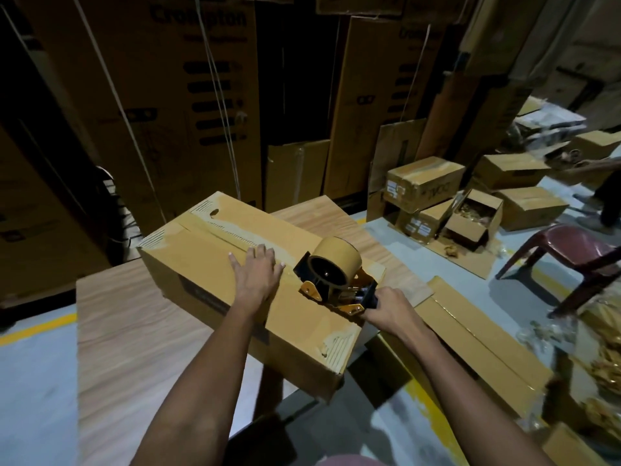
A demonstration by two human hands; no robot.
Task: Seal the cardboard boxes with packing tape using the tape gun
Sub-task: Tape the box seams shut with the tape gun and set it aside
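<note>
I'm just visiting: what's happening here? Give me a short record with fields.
setting: warehouse, tall stacked cartons behind
surface: wooden table
work item: cardboard box lying on the table
tool: tape gun with brown roll, resting on the box top
left hand: flat, pressing the box top beside the seam
right hand: grips the tape gun's handle
nearby: maroon plastic chair, an open box on the floor

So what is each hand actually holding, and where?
The right hand grips the tape gun by its black handle. The left hand holds nothing; it rests flat on the cardboard box.
</note>
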